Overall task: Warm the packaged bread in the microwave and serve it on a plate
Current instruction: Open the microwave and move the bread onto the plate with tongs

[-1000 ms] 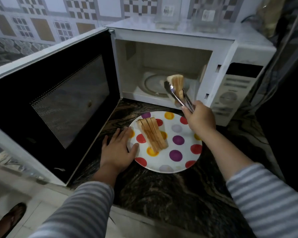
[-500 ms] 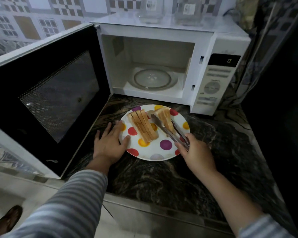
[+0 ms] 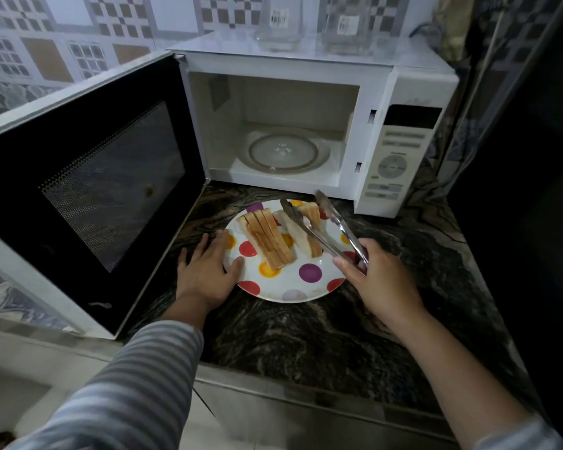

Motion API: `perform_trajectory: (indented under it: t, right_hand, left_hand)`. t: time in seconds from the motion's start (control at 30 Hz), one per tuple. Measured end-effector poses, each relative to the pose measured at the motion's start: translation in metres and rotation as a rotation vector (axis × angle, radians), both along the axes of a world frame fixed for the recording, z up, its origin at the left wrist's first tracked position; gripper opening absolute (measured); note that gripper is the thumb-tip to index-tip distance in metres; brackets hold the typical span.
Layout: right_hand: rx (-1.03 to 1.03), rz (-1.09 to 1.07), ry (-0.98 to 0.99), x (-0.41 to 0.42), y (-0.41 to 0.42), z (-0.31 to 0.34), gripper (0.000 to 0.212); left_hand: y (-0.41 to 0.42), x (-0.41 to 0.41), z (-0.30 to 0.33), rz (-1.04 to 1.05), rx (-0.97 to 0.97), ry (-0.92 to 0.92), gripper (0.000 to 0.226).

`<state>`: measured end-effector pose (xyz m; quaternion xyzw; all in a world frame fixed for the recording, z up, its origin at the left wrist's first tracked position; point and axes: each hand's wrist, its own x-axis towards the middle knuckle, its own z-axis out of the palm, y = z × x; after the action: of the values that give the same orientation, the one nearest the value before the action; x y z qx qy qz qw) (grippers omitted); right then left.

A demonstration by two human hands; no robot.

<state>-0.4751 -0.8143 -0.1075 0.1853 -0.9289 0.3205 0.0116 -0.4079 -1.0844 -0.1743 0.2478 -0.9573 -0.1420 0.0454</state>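
A white plate with coloured dots sits on the dark marble counter in front of the white microwave. A row of bread slices leans on the plate's left half. A second small stack of bread lies to its right. My right hand grips metal tongs, whose jaws are spread apart above the second stack. My left hand lies flat on the counter, thumb touching the plate's left rim. The microwave cavity shows only its glass turntable.
The microwave door stands wide open to the left, filling that side. Two glass jars stand on top of the microwave. The counter's front edge runs below my arms; a dark wall closes the right side.
The tongs carried bread out of the microwave down onto the plate. Their jaws have now spread apart and the bread lies beside the first row. My left hand stayed put.
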Motion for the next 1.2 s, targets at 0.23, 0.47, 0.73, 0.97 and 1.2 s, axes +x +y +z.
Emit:
perform_trajectory:
  t: [0.23, 0.47, 0.73, 0.97, 1.2]
  right_hand:
    - [-0.045, 0.061, 0.138, 0.004, -0.005, 0.037, 0.038]
    - [0.066, 0.215, 0.117, -0.004, -0.025, 0.066, 0.028]
    - [0.255, 0.376, 0.106, -0.003, -0.049, 0.087, 0.025]
    - [0.210, 0.436, 0.078, -0.001, -0.045, 0.095, 0.072]
    - [0.206, 0.297, 0.136, 0.001, -0.036, 0.087, 0.034]
  left_hand:
    - [0.006, 0.008, 0.011, -0.027, 0.044, 0.257, 0.082]
    - [0.012, -0.001, 0.088, -0.377, -0.420, 0.511, 0.079]
    - [0.021, 0.003, 0.120, -0.643, -0.497, 0.303, 0.045]
    - [0.017, 0.013, 0.122, -0.506, -0.394, 0.261, 0.048]
    - [0.013, 0.017, 0.123, -0.444, -0.317, 0.215, 0.051]
